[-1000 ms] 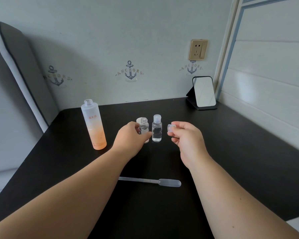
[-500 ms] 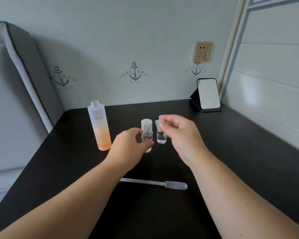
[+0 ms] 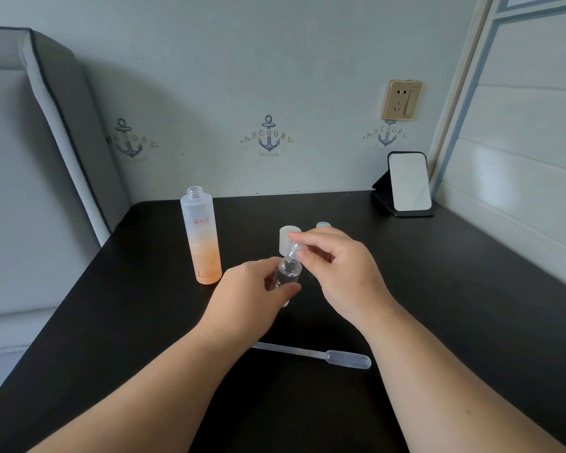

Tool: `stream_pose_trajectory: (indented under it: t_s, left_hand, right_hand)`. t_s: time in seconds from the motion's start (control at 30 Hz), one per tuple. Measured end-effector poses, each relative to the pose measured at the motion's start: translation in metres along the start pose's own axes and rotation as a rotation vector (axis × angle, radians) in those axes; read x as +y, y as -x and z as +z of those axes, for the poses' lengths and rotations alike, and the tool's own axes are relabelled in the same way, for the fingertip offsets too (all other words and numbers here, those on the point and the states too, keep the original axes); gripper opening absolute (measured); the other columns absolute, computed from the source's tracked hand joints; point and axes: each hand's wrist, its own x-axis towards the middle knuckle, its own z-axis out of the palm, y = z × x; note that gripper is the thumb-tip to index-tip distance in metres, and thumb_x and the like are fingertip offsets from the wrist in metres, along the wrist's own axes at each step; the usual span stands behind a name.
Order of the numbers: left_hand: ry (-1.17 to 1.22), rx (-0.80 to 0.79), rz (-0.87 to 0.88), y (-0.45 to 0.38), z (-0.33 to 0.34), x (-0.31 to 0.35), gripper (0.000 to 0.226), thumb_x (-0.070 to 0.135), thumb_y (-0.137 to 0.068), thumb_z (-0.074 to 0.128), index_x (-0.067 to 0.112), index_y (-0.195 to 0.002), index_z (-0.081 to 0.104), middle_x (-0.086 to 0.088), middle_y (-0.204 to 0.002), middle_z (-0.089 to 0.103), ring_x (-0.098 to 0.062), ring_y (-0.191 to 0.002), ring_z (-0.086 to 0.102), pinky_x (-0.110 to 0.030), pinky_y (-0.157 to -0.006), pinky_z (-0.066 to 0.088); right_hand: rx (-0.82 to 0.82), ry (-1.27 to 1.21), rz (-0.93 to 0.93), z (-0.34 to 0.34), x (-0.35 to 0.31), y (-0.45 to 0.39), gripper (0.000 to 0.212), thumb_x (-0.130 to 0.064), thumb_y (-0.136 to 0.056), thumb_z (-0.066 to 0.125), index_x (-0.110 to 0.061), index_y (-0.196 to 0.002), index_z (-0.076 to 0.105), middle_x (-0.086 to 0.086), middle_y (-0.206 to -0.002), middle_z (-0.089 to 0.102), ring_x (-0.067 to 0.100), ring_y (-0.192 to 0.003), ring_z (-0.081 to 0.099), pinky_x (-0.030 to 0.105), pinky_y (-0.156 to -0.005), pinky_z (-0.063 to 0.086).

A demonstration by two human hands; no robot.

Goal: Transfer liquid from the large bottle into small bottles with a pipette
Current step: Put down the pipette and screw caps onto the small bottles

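A black table (image 3: 438,289) was seen, with the large bottle (image 3: 201,240) standing open. Right of that bottle, a small bottle (image 3: 286,273) was gripped by the left hand (image 3: 252,295); its cap (image 3: 296,248) was pinched by the right hand (image 3: 337,273). Nearer than the large bottle, the pipette (image 3: 317,355) lay flat.

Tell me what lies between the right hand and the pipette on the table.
Nothing visible. The pipette lies alone on the black table, nearer the person than the right hand, which pinches a small cap at the small bottle gripped by the left hand.
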Motion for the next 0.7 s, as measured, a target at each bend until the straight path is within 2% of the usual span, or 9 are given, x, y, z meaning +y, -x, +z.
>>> stream_pose_trajectory:
  t_s: [0.1,0.3,0.37,0.43,0.53,0.7]
  left_hand:
    - [-0.026,-0.009,0.023,-0.002,0.002,-0.001,0.013,0.040,-0.094,0.068,0.036,-0.107,0.069,0.015,-0.088,0.069,-0.007,-0.084,0.065,-0.030,-0.079,0.055]
    - [-0.068,-0.044,0.047,-0.006,0.005,-0.007,0.012,0.042,-0.095,0.066,0.032,-0.101,0.067,0.013,-0.084,0.063,-0.010,-0.080,0.062,-0.025,-0.071,0.051]
    - [-0.065,-0.045,0.058,-0.007,0.006,-0.009,0.014,0.042,-0.095,0.066,0.032,-0.104,0.067,0.014,-0.084,0.062,-0.008,-0.079,0.061,-0.023,-0.068,0.047]
    - [-0.069,-0.041,0.078,-0.007,0.006,-0.009,0.013,0.041,-0.095,0.066,0.034,-0.106,0.067,0.018,-0.082,0.057,-0.006,-0.077,0.057,-0.015,-0.064,0.037]
    - [-0.079,-0.036,0.095,-0.007,0.006,-0.008,0.007,0.042,-0.094,0.067,0.039,-0.098,0.061,0.020,-0.076,0.051,-0.003,-0.072,0.053,-0.013,-0.060,0.033]
    - [-0.075,-0.036,0.114,-0.008,0.007,-0.009,0.007,0.041,-0.094,0.067,0.036,-0.093,0.062,0.015,-0.077,0.054,-0.007,-0.073,0.054,-0.016,-0.062,0.033]
  right_hand:
    - [0.020,0.084,-0.074,0.001,0.003,0.003,0.028,-0.007,-0.096,0.066,-0.019,-0.120,0.075,-0.024,-0.106,0.064,-0.011,-0.100,0.059,0.006,-0.086,0.043]
    - [0.011,0.166,-0.167,0.003,0.006,0.006,0.028,-0.004,-0.096,0.065,-0.011,-0.121,0.074,-0.004,-0.113,0.069,0.003,-0.107,0.058,0.012,-0.095,0.044]
    - [0.023,0.164,-0.161,0.003,0.007,0.007,0.027,-0.005,-0.095,0.067,-0.011,-0.120,0.074,-0.006,-0.113,0.068,-0.002,-0.106,0.058,0.011,-0.093,0.045]
    - [0.056,0.175,-0.148,0.005,0.008,0.008,0.025,-0.009,-0.092,0.071,-0.011,-0.116,0.075,-0.013,-0.107,0.064,-0.010,-0.100,0.058,0.006,-0.085,0.045]
    - [0.094,0.144,-0.091,0.005,0.010,0.006,0.021,-0.017,-0.087,0.078,-0.014,-0.108,0.077,-0.011,-0.100,0.065,0.000,-0.091,0.061,0.010,-0.076,0.048]
    - [0.023,-0.047,0.023,0.000,0.013,0.006,0.022,-0.015,-0.097,0.065,-0.022,-0.114,0.075,-0.015,-0.117,0.069,0.007,-0.104,0.065,0.026,-0.087,0.054]
